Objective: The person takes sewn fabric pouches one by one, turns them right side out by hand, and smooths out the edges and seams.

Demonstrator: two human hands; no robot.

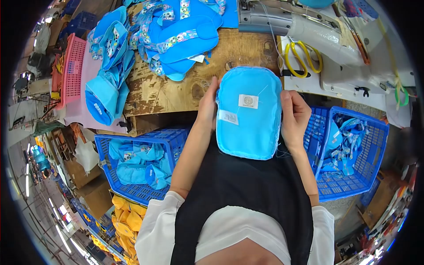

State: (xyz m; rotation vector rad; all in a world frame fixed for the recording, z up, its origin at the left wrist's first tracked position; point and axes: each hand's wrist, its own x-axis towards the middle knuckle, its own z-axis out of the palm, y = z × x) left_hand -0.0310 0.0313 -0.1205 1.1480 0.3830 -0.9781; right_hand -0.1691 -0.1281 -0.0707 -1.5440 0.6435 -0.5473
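Upright in front of my body is a light blue fabric piece (249, 132), a rounded oblong with a stitched edge, a round-printed white label and a smaller care label. My left hand (208, 104) grips its left edge, with most of the fingers hidden behind it. On the opposite edge my right hand (295, 117) holds it, thumb at the front and fingers bent. Loose threads hang at the lower right edge. Beyond it, a pile of blue sewn pieces (176, 39) with panda-print bands lies on the worn wooden table (243, 48).
A sewing machine (304, 28) stands at the back right, with yellow-handled scissors (304, 59) near it. Blue crates (132, 190) (353, 190) of blue pieces flank me. A pink basket (73, 70), blue hats (104, 97) and yellow fabric items (128, 225) are at the left.
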